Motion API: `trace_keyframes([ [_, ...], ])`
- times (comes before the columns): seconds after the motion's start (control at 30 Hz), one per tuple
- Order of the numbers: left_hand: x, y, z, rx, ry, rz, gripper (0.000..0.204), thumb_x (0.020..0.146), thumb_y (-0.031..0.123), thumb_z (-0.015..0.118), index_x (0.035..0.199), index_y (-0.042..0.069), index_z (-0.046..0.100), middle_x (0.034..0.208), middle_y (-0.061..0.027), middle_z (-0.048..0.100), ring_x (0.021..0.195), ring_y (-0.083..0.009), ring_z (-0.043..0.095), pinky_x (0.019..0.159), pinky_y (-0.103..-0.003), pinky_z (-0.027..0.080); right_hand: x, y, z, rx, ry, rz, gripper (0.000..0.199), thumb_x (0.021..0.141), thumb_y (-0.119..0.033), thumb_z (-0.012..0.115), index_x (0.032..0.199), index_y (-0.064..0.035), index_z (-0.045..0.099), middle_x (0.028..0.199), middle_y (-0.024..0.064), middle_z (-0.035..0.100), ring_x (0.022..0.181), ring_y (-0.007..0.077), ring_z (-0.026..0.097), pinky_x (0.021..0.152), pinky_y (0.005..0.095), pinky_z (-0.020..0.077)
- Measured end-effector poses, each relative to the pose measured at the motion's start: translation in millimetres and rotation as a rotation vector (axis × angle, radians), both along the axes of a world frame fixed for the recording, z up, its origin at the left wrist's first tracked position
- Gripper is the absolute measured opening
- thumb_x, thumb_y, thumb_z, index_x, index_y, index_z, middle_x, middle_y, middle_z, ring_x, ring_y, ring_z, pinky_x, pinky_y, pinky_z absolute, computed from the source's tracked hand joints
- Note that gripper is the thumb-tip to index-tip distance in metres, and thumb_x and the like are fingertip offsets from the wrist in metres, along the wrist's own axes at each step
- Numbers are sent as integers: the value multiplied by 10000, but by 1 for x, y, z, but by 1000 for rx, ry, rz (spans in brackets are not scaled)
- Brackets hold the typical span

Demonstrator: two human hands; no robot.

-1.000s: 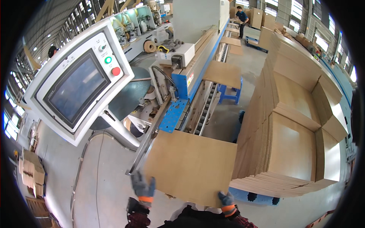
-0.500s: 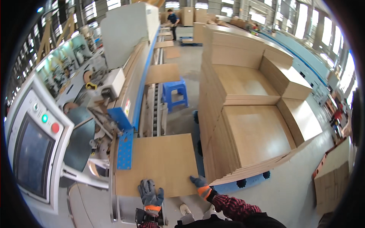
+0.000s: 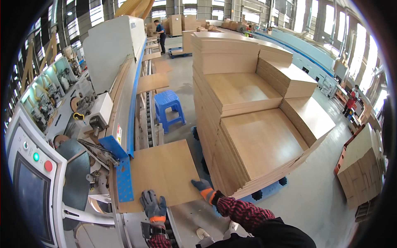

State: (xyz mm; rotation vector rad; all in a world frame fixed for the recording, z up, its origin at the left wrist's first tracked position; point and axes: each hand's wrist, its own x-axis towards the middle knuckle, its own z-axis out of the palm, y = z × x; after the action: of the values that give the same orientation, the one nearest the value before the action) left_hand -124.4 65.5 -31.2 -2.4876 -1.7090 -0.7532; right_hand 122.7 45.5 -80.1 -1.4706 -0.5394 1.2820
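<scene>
A light wooden panel (image 3: 163,169) lies flat at the infeed of a long blue and white machine (image 3: 124,95). My left hand (image 3: 152,204), in a grey glove with an orange cuff, rests flat on the panel's near edge with fingers spread. My right hand (image 3: 203,188), in the same kind of glove, presses the panel's near right corner. The panel's left side butts against a blue perforated fence (image 3: 123,177).
Tall stacks of wooden panels (image 3: 256,124) stand on blue dollies at my right. A blue plastic stool (image 3: 169,108) sits beside the conveyor. A control panel with screen and buttons (image 3: 31,182) is at my left. More panels (image 3: 152,82) ride further down the machine. A person (image 3: 159,29) stands far off.
My view has swung right and down the machine line. The panel has moved up against the blue fence, and both hands stay on its near edge.
</scene>
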Motion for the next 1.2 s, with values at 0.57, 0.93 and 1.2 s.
trace_keyframes([
  [0.57,214,110,33,-58,-410,-161,427,863,354,456,1124,21,514,1227,-173,456,1146,-318,414,979,-397,313,539,6,213,-388,-1765,-506,603,740,-491,518,1121,-24,521,1169,199,499,1087,317,471,914,374,380],
  [0.93,464,188,103,-462,-1051,-424,455,895,304,412,1187,-44,442,1229,-202,454,1176,-305,389,972,-331,307,622,55,200,-559,-1722,-409,647,679,-594,530,836,23,639,913,255,589,918,388,556,766,439,439],
  [1.2,428,161,102,-416,-1202,-40,435,844,304,477,1113,-37,487,1079,-215,552,1029,-344,489,883,-354,364,569,-22,183,-103,-1346,-272,465,716,-398,603,795,60,572,769,261,580,758,396,557,655,442,416],
])
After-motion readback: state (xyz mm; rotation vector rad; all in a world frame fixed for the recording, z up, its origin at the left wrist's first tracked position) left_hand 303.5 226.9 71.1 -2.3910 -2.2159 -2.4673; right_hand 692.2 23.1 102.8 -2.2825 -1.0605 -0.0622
